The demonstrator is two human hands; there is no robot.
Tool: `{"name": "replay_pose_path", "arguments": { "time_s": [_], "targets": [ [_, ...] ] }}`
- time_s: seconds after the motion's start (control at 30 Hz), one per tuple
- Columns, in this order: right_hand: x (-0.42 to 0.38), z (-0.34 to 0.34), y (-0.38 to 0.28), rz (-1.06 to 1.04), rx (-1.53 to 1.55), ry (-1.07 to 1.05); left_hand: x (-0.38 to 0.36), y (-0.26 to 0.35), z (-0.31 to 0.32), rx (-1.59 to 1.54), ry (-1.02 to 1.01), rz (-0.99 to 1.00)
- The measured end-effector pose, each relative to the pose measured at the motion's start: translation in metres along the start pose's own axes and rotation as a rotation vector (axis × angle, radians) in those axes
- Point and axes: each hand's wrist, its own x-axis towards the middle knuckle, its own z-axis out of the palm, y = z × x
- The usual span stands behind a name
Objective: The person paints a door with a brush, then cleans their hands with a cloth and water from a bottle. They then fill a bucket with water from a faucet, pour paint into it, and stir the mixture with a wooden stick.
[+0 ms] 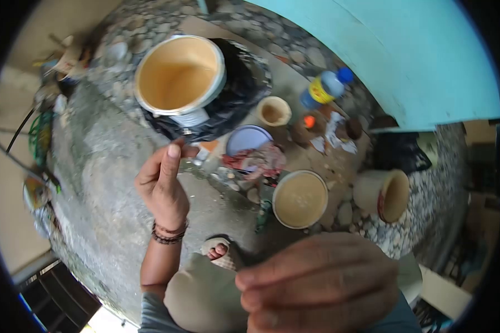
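Observation:
My left hand (164, 180) is raised at centre left, with thumb and fingers pinched together; whatever lies between the fingertips is too small to make out. Just above it is the rim of a large pale bucket (178, 75) with tan residue inside, standing on black plastic (241, 83). Close to the camera at the lower right, my right hand (322, 283) is blurred, its fingers pressed together and its palm side hidden. Beyond the hands lie a crumpled reddish rag (261, 160) on a bluish lid (247, 139), a small tan cup (274, 111) and a round tan container (300, 199).
A bottle with a blue cap (325, 89) stands near a turquoise panel (428, 61) at the upper right. A tipped pale bucket (383, 194) lies on pebbles at the right. Below are my sandalled foot (219, 251) and knee. Clutter lines the left wall.

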Motion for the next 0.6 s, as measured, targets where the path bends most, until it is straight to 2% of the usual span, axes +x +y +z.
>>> {"name": "replay_pose_path", "arguments": {
  "time_s": [0.03, 0.07, 0.17, 0.2, 0.27, 0.3, 0.33, 0.37, 0.4, 0.5, 0.53, 0.57, 0.6],
  "targets": [
    [-0.002, -0.007, 0.001, -0.232, -0.003, 0.03, -0.006, -0.011, -0.004, 0.101, -0.032, -0.026],
    [-0.007, -0.015, -0.002, -0.212, -0.044, 0.039, -0.011, -0.022, -0.008, 0.088, -0.029, -0.045],
    [-0.028, -0.039, -0.017, 0.172, -0.166, -0.197, -0.013, -0.037, -0.01, 0.07, 0.028, -0.054],
    [-0.045, -0.043, -0.01, 0.144, -0.33, -0.084, -0.009, -0.039, -0.011, 0.034, 0.034, -0.053],
    [-0.051, -0.109, -0.015, 0.254, -0.76, -0.587, -0.002, -0.043, -0.02, 0.031, 0.065, -0.065],
    [-0.065, -0.146, 0.004, 0.401, -0.846, -0.614, 0.001, -0.042, -0.022, 0.025, 0.098, -0.096],
    [-0.068, -0.176, 0.011, 0.842, -0.901, -0.363, 0.002, -0.042, -0.023, 0.003, 0.097, -0.09],
    [-0.072, -0.217, 0.015, 1.04, -1.015, -0.226, 0.004, -0.042, -0.023, -0.019, 0.097, -0.078],
    [-0.087, -0.259, 0.009, 1.045, -1.182, -0.226, 0.004, -0.039, -0.02, -0.004, 0.137, -0.103],
    [-0.187, -0.365, -0.032, 1.388, -1.435, -0.017, 0.006, -0.043, -0.016, 0.01, 0.152, -0.164],
    [-0.241, -0.395, -0.044, 1.689, -1.213, 0.1, 0.007, -0.047, -0.023, -0.024, 0.059, -0.166],
    [-0.283, -0.408, -0.053, 1.961, -0.955, 0.218, 0.006, -0.046, -0.02, -0.024, 0.051, -0.165],
    [-0.302, -0.386, -0.059, 1.977, -0.68, 0.549, 0.007, -0.043, -0.015, 0.07, 0.035, -0.133]
  ]
}}
